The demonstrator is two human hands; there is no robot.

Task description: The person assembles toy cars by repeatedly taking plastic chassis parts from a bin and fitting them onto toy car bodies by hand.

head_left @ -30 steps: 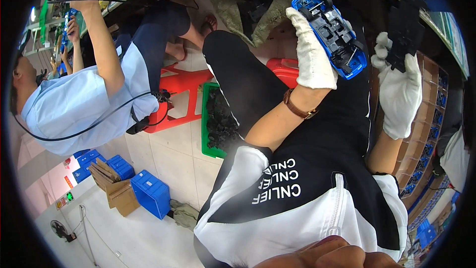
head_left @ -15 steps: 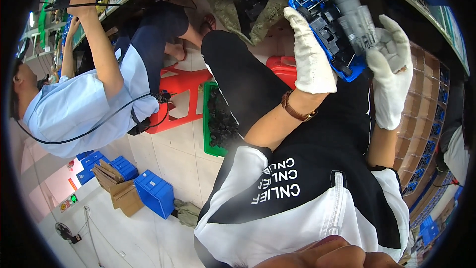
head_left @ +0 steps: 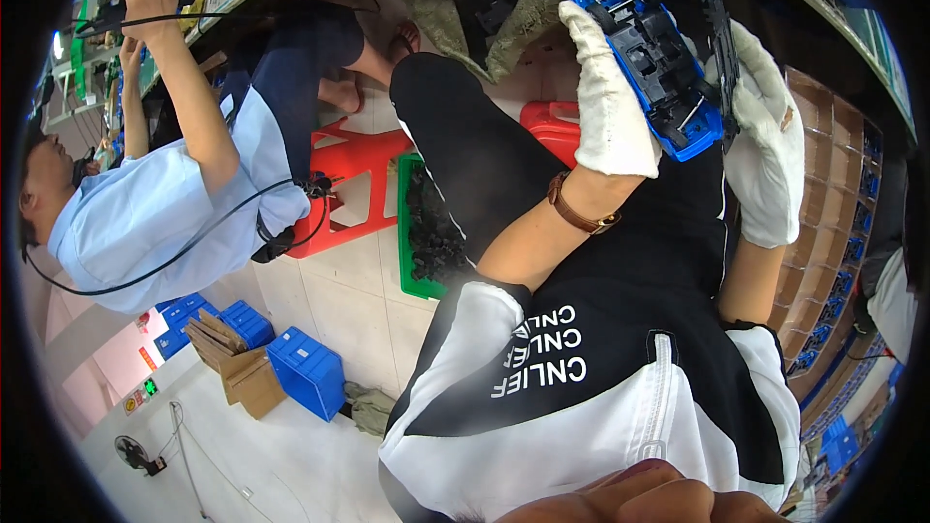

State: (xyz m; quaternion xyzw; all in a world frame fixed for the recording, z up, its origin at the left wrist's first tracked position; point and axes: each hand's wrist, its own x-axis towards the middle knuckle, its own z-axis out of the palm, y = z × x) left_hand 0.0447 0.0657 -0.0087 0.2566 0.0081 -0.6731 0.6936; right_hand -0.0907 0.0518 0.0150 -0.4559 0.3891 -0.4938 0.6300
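My left hand (head_left: 610,102), in a white glove, is closed around the left side of a blue toy car (head_left: 690,138). The car's underside faces up, so its black inner parts and wheels show. Close to the car's right side, a thin black chassis plate (head_left: 718,39) stands almost edge-on. My right hand (head_left: 765,155), also gloved in white, grips that plate near its lower half, with the fingers partly behind it. Whether plate and car touch cannot be made out.
A green crate (head_left: 408,252) of black parts stands left of my legs, near a red stool (head_left: 373,160). Further left sits a person (head_left: 184,203) in light blue. To my right is a divided cardboard box (head_left: 823,203); blue bins (head_left: 305,373) stand lower left.
The plate, seen earlier as a blurred grey face tilted over the car, has turned edge-on beside it. More of the car's underside shows. My right hand has turned with the plate.
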